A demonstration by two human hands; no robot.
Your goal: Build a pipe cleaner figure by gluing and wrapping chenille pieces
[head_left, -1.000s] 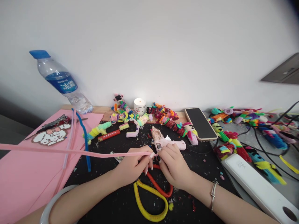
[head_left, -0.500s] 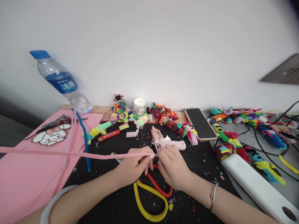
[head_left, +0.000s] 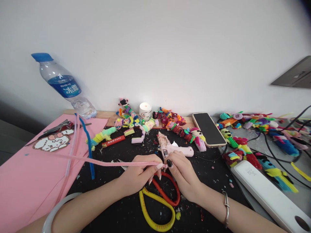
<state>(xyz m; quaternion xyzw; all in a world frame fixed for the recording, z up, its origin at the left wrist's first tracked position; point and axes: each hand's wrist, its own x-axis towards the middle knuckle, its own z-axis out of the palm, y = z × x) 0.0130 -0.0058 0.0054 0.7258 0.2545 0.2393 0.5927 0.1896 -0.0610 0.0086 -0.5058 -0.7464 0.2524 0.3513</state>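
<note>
The long pink pipe cleaner (head_left: 97, 160) runs from the pink paper (head_left: 29, 181) on the left across the black desk (head_left: 116, 207) to my left hand (head_left: 138, 174), whose grip is closed on its near end, so the stem stays straight and does not twist. My right hand (head_left: 183, 176) pinches the same tip from the other side, above the scissors (head_left: 160, 200) and just before the glue gun (head_left: 173, 148). Compared with one second ago, the far end is lower, on the paper, and my hands are a little closer to me.
</note>
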